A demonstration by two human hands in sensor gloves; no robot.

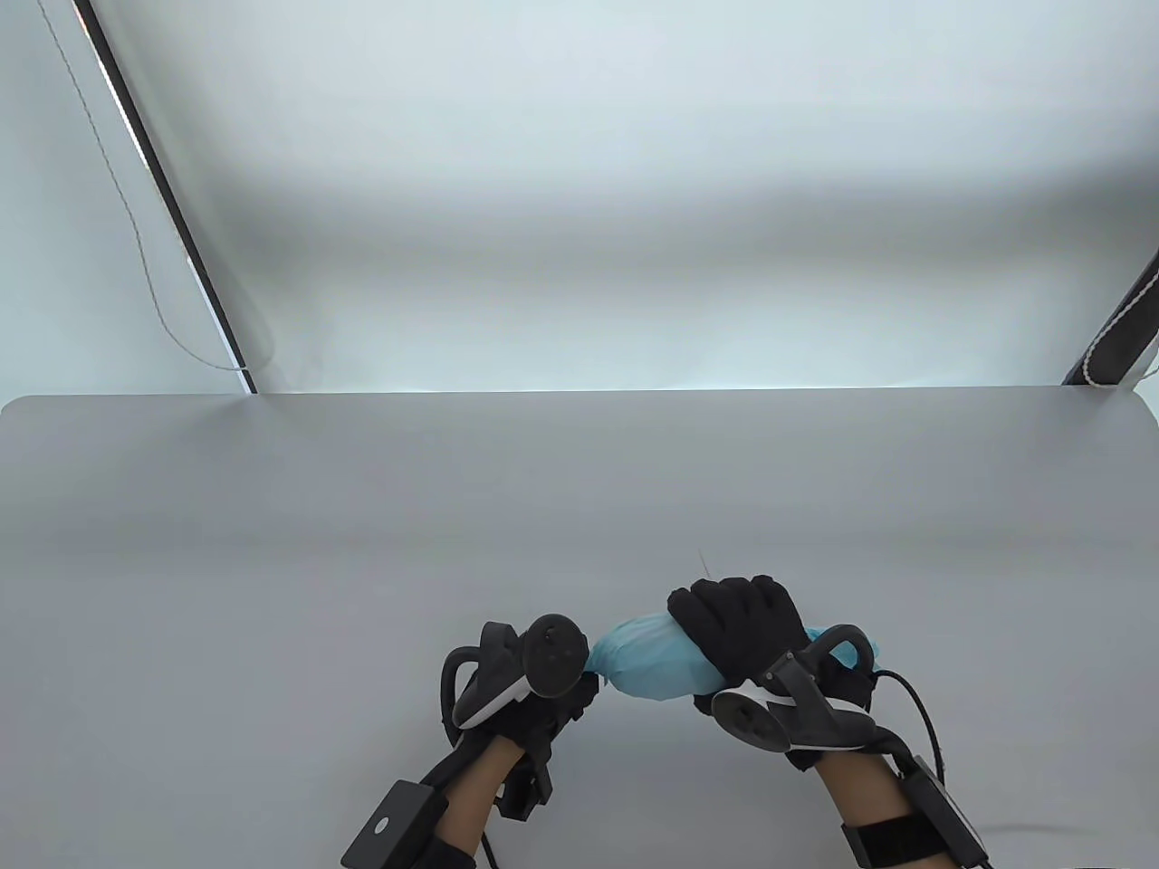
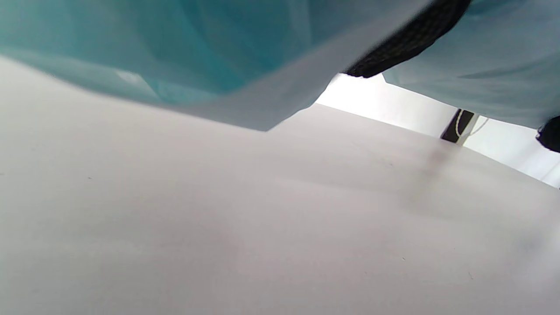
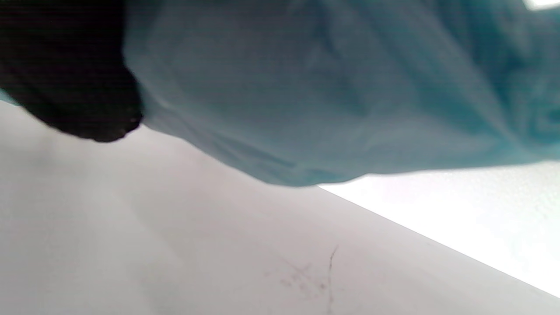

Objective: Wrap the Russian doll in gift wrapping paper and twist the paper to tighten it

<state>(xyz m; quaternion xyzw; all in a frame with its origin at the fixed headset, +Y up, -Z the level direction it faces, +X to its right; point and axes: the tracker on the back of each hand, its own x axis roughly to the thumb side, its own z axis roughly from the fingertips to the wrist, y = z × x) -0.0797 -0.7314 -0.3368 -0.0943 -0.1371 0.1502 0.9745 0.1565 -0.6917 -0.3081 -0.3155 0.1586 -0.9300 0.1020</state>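
A light blue paper bundle (image 1: 654, 659) lies sideways near the table's front edge; the doll inside is hidden by the paper. My right hand (image 1: 738, 629) curls over the bundle's right part and grips it. My left hand (image 1: 566, 701) is at the bundle's left end, where the paper narrows; the tracker hides its fingers. A loose tail of paper (image 1: 847, 644) sticks out behind the right hand. In the left wrist view the blue paper (image 2: 175, 52) hangs above the table. The right wrist view shows the paper (image 3: 332, 87) beside a black gloved finger (image 3: 65, 83).
The grey table (image 1: 579, 507) stretches away behind the hands to its far edge. A black pole (image 1: 163, 195) with a thin cord stands beyond the far left corner, another black post (image 1: 1118, 339) at the far right. Cables trail from both wrists.
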